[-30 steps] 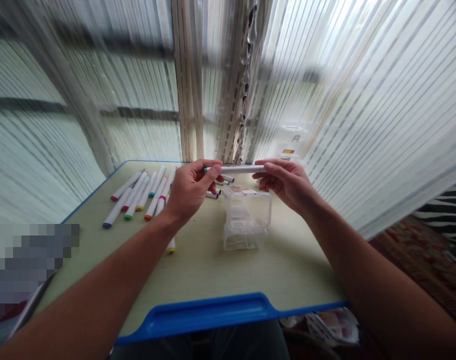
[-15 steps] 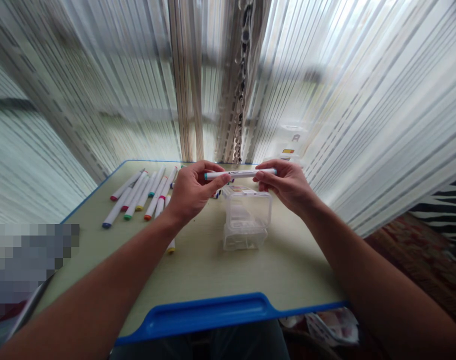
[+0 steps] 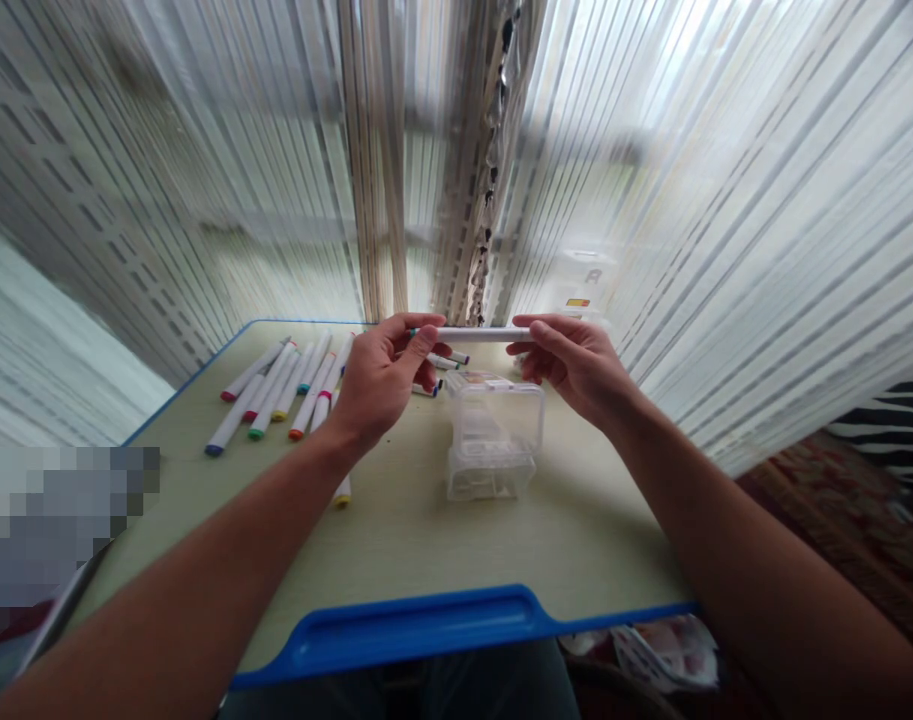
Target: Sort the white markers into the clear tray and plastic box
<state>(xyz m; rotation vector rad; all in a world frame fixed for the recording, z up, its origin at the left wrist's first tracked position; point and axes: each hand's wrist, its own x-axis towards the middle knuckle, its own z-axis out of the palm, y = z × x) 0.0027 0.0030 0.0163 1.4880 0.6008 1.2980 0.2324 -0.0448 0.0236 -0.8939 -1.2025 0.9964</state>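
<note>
A white marker (image 3: 478,335) is held level above the far part of the table, one end in each hand. My left hand (image 3: 387,375) pinches its left end, where a bit of teal shows by the thumb. My right hand (image 3: 572,365) has thumb and fingers closed on the right end, hiding that tip. Below the marker stands a clear plastic box (image 3: 496,430) with its lid up. Several white markers with coloured ends (image 3: 276,390) lie on the table left of my left hand. A few more markers (image 3: 448,360) lie behind it, partly hidden by the fingers.
The pale table (image 3: 411,540) has a blue edge with a moulded blue tray (image 3: 426,630) at the front. A striped curtain (image 3: 276,180) hangs just beyond the far edge. Another clear case (image 3: 580,285) stands against it. A plastic bag (image 3: 670,650) lies below, right.
Both hands have raised the marker slightly and turned it about its length, so its printed label no longer shows. My left thumb has shifted to the marker's left end.
</note>
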